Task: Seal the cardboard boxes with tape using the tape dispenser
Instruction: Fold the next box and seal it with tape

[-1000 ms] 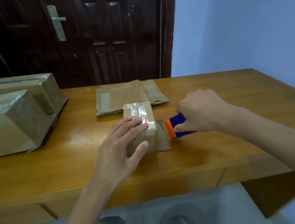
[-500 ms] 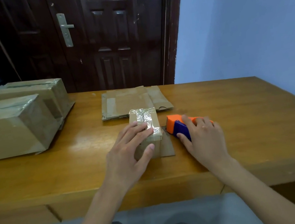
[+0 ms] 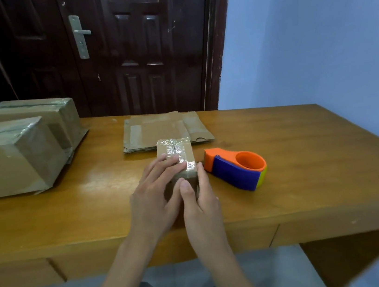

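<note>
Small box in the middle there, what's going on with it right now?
A person has both hands on the small taped box at the table's near edge: the left hand lies over its top, the right hand presses along its right side. The tape dispenser sits alone just right of it. Two bigger taped boxes wait at the left, flattened cardboard behind.

Wooden table (image 3: 309, 175), glossy top. Small taped box (image 3: 179, 148) near mid-table, serving as landmark. Just right of it: orange-and-blue tape dispenser (image 3: 236, 172), lying on the top. Directly behind it: flattened cardboard (image 3: 157, 129). Well to its left: two large taped boxes (image 3: 13, 158), side by side.
</note>
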